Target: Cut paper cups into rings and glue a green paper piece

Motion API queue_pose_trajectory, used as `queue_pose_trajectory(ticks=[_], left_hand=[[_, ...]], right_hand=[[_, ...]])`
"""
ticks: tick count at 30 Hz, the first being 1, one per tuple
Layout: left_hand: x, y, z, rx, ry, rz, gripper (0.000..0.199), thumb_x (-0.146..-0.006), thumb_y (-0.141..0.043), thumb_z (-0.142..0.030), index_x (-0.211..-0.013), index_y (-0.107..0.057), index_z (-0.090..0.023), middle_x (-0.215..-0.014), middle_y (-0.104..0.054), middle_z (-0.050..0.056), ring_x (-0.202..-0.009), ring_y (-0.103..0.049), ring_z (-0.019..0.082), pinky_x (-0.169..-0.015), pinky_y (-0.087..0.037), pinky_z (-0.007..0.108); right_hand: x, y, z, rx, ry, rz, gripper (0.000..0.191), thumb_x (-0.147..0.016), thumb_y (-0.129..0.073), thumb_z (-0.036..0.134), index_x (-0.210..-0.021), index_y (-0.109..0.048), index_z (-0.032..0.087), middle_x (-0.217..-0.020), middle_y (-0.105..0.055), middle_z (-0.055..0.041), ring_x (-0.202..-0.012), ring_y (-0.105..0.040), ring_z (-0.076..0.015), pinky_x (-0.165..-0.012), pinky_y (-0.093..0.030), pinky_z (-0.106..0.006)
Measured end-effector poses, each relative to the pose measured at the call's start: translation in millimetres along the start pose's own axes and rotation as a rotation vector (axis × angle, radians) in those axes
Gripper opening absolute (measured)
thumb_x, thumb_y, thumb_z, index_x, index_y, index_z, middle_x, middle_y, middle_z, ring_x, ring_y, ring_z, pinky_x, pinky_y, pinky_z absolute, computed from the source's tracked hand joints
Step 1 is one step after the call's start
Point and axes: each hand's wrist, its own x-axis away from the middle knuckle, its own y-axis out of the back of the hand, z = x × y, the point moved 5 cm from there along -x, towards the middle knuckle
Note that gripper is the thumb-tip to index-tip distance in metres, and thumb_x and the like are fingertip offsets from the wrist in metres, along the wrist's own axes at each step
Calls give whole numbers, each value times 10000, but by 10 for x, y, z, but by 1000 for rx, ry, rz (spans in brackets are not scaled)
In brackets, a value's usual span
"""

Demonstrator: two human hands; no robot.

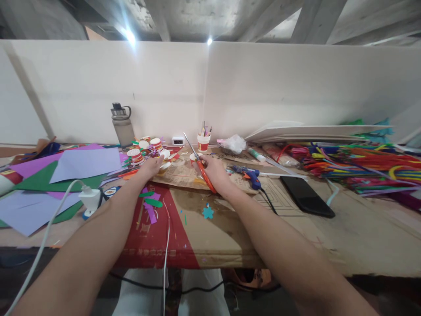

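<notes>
My right hand (215, 173) is closed on a pair of scissors (205, 175) with orange handles, whose blades point up and away from me. Just beyond its fingers stands a small red and white paper cup (192, 159). My left hand (151, 167) reaches in among several decorated paper cups (134, 156) at the back of the table. Its fingertips are next to a white round piece (165, 153); whether they grip it is hidden. Nearer to me lie a blue paper star (208, 212) and green and purple paper strips (152, 203).
A glue gun (252, 177) and a black phone (307, 195) lie to the right, with colourful pipe cleaners (358, 164) beyond. At left are paper sheets (87, 164), a white plug (90, 197) and a water bottle (122, 125). A pen cup (204, 142) stands at the back.
</notes>
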Motion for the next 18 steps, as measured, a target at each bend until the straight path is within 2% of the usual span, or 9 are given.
queue_pose_trajectory(ticks=[5, 8, 10, 14, 18], left_hand=[[39, -7, -71, 46, -167, 100, 382, -863, -452, -424, -997, -722, -189, -1056, -720, 84, -918, -645, 219, -821, -458, 275], [75, -42, -98, 83, -274, 153, 474, -758, -593, -450, -1159, -685, -213, -1171, -691, 56, -933, -643, 223, -830, -464, 266], [76, -65, -93, 91, -306, 153, 526, -716, -636, -441, -1187, -680, -210, -1187, -685, 56, -966, -639, 240, -851, -461, 270], [35, -72, -20, 94, -185, 49, 485, -747, -619, -463, -1144, -705, -198, -1092, -710, 73, -982, -640, 262, -872, -462, 302], [26, -17, 20, 183, -43, -89, 596, -725, -656, -482, -1205, -663, -128, -1117, -693, 119, -989, -641, 279, -887, -468, 335]], right_hand=[[5, 10, 20, 8, -10, 17, 239, -850, -582, 385, -936, -698, 195, -792, -690, -27, -685, -585, -153, -653, -398, -238], [9, 15, 33, 36, -18, 29, 219, -851, -585, 350, -964, -702, 203, -803, -694, -26, -697, -587, -156, -656, -394, -238], [10, 11, 38, 41, -18, 37, 211, -855, -579, 342, -960, -701, 206, -797, -694, -25, -699, -587, -156, -647, -390, -237], [9, -4, 41, 39, -9, 44, 195, -859, -572, 341, -922, -696, 204, -789, -694, -25, -702, -588, -155, -635, -383, -235], [17, -7, 40, 36, -11, 47, 187, -861, -570, 343, -912, -686, 206, -793, -693, -21, -698, -585, -154, -636, -381, -235]])
